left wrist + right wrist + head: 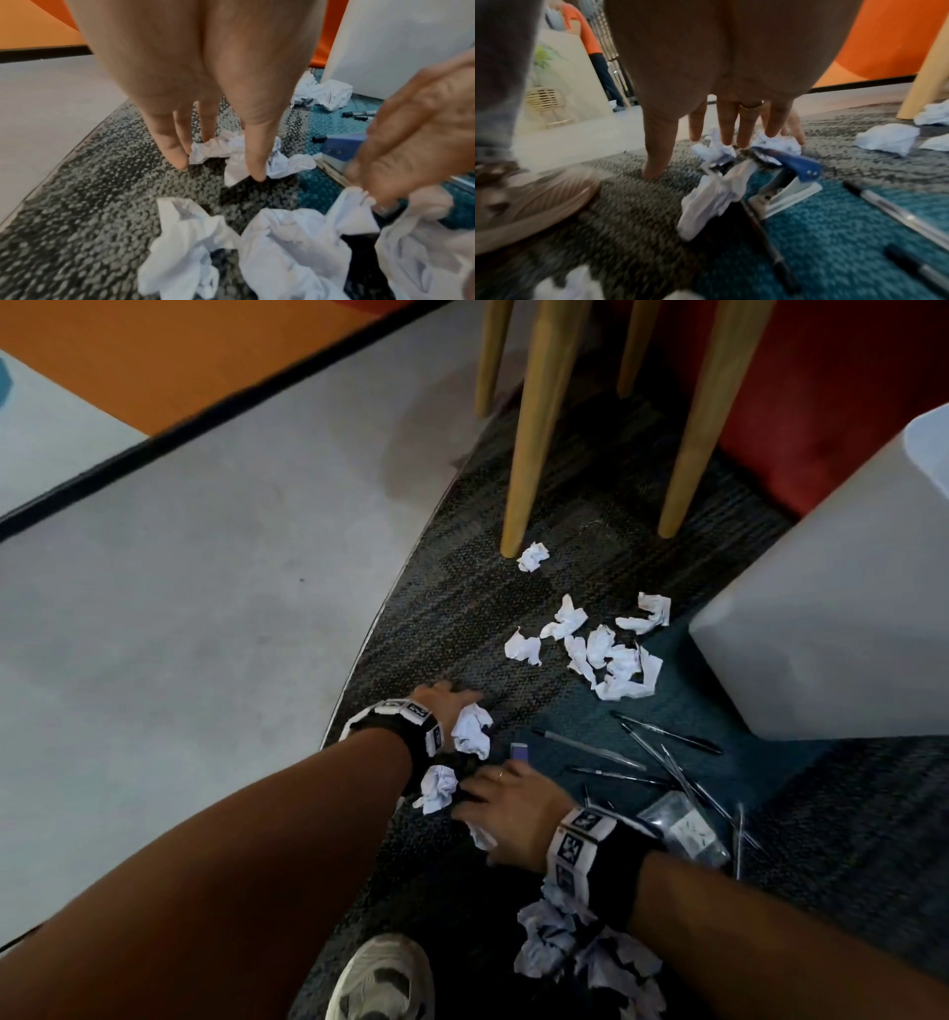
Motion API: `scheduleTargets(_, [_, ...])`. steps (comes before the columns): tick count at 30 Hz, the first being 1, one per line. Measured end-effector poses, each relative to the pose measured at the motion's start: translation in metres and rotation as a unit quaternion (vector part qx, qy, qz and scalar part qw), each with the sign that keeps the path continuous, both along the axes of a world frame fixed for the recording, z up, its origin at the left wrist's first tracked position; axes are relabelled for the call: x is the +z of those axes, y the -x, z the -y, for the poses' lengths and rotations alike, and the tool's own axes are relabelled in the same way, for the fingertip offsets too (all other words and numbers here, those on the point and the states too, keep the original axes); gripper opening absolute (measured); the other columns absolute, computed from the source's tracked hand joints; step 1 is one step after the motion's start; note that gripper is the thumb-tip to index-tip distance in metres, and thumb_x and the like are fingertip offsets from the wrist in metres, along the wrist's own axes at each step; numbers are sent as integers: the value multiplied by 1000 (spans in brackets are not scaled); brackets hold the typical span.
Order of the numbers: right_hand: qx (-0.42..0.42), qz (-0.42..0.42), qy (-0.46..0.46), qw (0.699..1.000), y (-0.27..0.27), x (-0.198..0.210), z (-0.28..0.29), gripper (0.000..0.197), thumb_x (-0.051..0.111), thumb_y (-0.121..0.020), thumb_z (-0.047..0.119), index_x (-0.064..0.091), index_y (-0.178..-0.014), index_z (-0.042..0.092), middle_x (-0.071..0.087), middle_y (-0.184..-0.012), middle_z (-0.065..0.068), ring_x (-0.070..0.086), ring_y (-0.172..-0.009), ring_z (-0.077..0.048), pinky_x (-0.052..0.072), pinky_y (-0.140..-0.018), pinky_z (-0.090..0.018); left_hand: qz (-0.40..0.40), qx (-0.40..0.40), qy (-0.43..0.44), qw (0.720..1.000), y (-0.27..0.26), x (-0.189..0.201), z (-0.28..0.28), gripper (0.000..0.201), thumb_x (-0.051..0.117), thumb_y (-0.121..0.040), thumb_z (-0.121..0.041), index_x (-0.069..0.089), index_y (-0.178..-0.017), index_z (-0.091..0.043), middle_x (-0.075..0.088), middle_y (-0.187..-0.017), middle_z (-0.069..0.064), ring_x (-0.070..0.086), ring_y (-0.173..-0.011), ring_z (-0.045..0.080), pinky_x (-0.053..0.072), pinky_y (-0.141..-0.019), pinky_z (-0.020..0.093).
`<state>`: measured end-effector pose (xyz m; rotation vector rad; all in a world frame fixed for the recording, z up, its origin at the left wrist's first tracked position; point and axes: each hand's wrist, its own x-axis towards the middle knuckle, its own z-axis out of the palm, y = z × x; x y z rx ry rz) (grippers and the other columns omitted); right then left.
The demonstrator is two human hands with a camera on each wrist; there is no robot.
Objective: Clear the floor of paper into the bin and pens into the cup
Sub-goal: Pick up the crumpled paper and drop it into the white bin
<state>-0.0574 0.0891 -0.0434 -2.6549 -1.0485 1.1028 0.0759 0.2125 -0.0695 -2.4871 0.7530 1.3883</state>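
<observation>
Crumpled white paper balls litter the carpet. My left hand (454, 703) (218, 166) reaches down with straight fingers over one paper ball (472, 729) (231, 150) and touches it. My right hand (475, 801) (706, 150) hovers just right of it with its fingers straight, above another paper ball (436, 788) (716, 201) and a blue stapler (519, 752) (795, 168). A bigger heap of paper (601, 654) lies further off. Several black pens (642, 752) (898, 213) are scattered to the right, beside a clear cup (683, 829) on its side. The white bin (832, 588) stands at right.
Wooden chair legs (534, 428) stand beyond the heap, with one paper ball (533, 556) at their foot. More crumpled paper (580, 947) lies under my right forearm. My shoe (380, 978) is at the bottom. Grey hard floor (205, 582) stretches left of the carpet.
</observation>
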Motion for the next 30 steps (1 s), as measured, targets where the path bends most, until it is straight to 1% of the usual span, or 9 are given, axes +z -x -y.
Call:
scheduleTargets(3, [17,-33,33,999,18,-13,-2,81,71,-83,42,26,-149,26,17,-159,-16,18,-144,-35,8,-117,-58,15,17,13,1000,5,-2,1,81,66,-86,-23,19,-151,-31,23,-153,17,26,-136,46,29,-110,54])
scheduleTargets(5, [4,-1,11,1000,31,-22,0,54,66,-89,31,46,-138,21,37,-148,-20,34,-136,-39,5,-116,-63,24,24,27,999,7,-2,0,71,66,-85,-25,29,-146,-26,36,-144,16,34,-132,44,31,-110,51])
scheduleTargets(8, [-2,63,16,998,37,-24,9,17,65,-89,19,69,-105,18,65,-113,-13,57,-109,-38,15,-113,-62,29,59,55,996,8,1,0,61,69,-81,-29,42,-134,-23,49,-131,13,47,-121,40,44,-98,48])
scheduleTargets(11, [-11,52,68,996,33,-23,22,22,54,-96,16,65,-115,14,59,-121,-13,47,-117,-36,14,-113,-59,43,87,83,992,6,4,3,48,68,-82,-31,48,-123,-17,58,-120,13,58,-105,34,51,-82,39])
scheduleTargets(16, [-48,31,58,997,16,-9,42,27,53,-94,14,57,-120,12,59,-120,-12,50,-117,-34,25,-112,-52,67,119,121,983,-2,17,18,50,69,-82,-42,47,-121,-19,59,-118,10,56,-92,28,43,-71,31])
scheduleTargets(19, [-117,-2,36,992,4,6,51,30,55,-90,15,53,-119,10,57,-120,-13,57,-109,-35,46,-93,-45,65,139,146,977,-9,26,34,54,72,-79,-46,47,-119,-20,58,-117,10,57,-94,29,41,-70,31])
scheduleTargets(22, [-178,-5,19,984,-7,22,65,37,57,-89,15,47,-124,15,51,-121,-11,60,-106,-35,49,-82,-43,74,146,180,970,-15,39,54,55,74,-76,-49,47,-115,-20,59,-113,7,52,-87,26,40,-68,30])
scheduleTargets(26, [-253,75,-13,964,-32,51,99,33,52,-91,10,49,-124,17,54,-116,-8,62,-101,-33,48,-80,-39,100,137,229,958,-19,66,87,56,71,-76,-54,47,-115,-22,53,-99,1,51,-83,23,38,-66,29])
scheduleTargets(30, [-312,184,-49,931,-54,107,145,28,53,-93,14,57,-119,23,60,-109,-4,61,-98,-28,48,-78,-35,137,140,295,935,-25,106,127,44,67,-76,-58,43,-97,-27,58,-90,0,51,-78,22,35,-62,30])
